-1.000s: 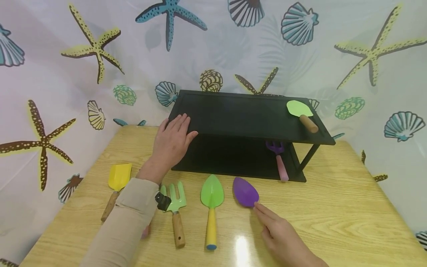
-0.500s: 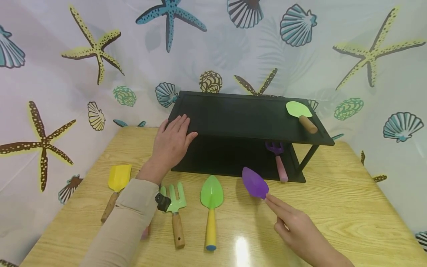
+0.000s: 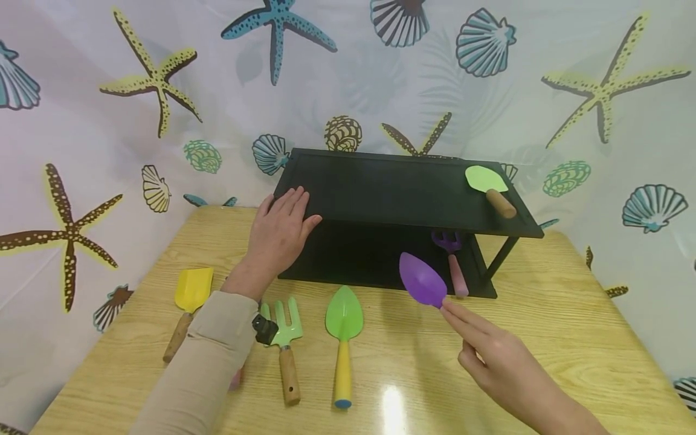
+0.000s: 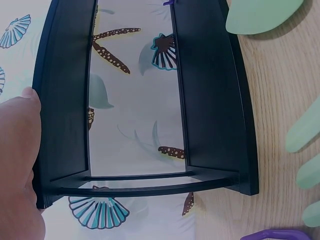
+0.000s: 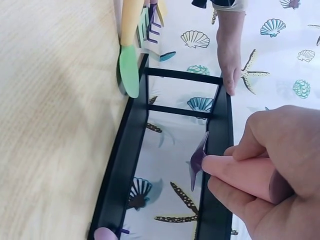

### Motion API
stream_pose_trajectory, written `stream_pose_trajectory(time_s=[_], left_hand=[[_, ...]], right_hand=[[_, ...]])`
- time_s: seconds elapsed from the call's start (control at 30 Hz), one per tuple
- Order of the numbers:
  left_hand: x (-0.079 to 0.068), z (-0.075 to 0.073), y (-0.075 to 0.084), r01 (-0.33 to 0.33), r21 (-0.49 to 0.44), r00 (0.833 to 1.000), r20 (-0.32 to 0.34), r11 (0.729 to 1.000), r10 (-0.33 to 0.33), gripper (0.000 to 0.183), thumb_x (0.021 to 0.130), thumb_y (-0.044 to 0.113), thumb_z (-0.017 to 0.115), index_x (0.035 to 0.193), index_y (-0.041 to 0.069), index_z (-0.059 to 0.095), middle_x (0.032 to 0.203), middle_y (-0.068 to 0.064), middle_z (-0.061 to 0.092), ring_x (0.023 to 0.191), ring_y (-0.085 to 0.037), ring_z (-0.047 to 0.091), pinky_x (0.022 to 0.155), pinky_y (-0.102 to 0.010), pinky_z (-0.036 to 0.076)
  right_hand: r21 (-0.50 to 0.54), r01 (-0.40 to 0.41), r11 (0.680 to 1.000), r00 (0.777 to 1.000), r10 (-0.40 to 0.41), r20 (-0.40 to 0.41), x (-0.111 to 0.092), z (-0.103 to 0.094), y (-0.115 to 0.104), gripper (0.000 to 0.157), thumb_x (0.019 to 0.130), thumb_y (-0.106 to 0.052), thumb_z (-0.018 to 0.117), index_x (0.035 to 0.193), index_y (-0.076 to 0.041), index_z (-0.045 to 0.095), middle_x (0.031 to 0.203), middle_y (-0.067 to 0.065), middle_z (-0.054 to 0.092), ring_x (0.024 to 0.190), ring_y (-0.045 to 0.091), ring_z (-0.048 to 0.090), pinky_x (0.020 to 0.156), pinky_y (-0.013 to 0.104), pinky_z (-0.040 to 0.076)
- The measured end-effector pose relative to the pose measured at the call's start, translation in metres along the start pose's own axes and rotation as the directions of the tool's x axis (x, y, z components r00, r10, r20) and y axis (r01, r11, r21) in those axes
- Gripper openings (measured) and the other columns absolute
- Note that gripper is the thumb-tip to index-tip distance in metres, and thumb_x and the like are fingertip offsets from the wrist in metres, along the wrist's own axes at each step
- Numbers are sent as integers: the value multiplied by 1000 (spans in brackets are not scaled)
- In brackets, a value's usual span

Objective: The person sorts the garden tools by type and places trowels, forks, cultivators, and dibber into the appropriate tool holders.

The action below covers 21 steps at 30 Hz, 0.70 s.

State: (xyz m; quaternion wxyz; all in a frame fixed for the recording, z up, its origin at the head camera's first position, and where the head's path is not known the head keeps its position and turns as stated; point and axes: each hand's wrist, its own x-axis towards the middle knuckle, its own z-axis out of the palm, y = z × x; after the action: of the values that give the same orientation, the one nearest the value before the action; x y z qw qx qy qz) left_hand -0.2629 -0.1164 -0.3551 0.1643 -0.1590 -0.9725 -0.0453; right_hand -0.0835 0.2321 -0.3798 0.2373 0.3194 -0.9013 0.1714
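In the head view my right hand (image 3: pixel 502 350) holds a purple hand trowel (image 3: pixel 423 281) up in front of the lower level of a black two-tier rack (image 3: pixel 375 187). The right wrist view shows its pink handle (image 5: pixel 240 172) between thumb and fingers. My left hand (image 3: pixel 280 232) rests flat on the rack's upper shelf at the left end, fingers straight. On the upper shelf's right end lies a light green trowel (image 3: pixel 486 179) with a wooden handle. Below it, a purple hand fork (image 3: pixel 458 275) with a pink handle lies on the lower shelf.
In front of the rack lie a green trowel (image 3: pixel 344 314) with a yellow handle, a green hand fork (image 3: pixel 289 374) and a yellow shovel (image 3: pixel 194 290). A pink handle end (image 3: pixel 235 379) peeks out beside my left sleeve. Patterned cloth (image 3: pixel 348 72) hangs behind the table.
My right hand has lifted the purple trowel off the table and carried it right and forward, toward the rack's lower level. The left hand stays in place.
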Motion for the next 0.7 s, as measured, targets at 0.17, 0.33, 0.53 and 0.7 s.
stream_pose_trajectory(time_s=[0.17,0.33,0.53,0.7], left_hand=[[-1,0,0,-2,0,1000,-6,1000,2,65,105,51,31,155,10,32,162,-8,33,151,-24,28,126,-49,15],[-1,0,0,-6,2,1000,-10,1000,6,65,106,51,31,155,9,33,162,-8,33,151,-24,28,126,-49,15],[-1,-1,1,-5,6,1000,-7,1000,5,64,106,50,31,155,9,32,162,-8,33,151,-24,28,125,-49,15],[-1,-1,1,-4,8,1000,-8,1000,4,65,106,51,31,155,9,32,162,-8,33,151,-24,28,125,-49,16]], right_hand=[[7,18,1000,1000,-18,-9,4,-8,-1,60,74,10,59,133,0,61,138,12,62,106,21,70,77,-1,41],[12,46,999,998,-45,-36,7,-14,-1,60,76,9,57,134,-2,61,139,10,61,109,18,69,85,0,43],[3,50,999,998,-50,-41,12,-20,-2,62,75,9,59,135,-4,61,138,9,62,111,21,69,97,0,39],[4,40,999,999,-40,-29,16,-27,-4,66,73,10,61,137,-8,60,138,8,62,109,22,69,87,-1,41]])
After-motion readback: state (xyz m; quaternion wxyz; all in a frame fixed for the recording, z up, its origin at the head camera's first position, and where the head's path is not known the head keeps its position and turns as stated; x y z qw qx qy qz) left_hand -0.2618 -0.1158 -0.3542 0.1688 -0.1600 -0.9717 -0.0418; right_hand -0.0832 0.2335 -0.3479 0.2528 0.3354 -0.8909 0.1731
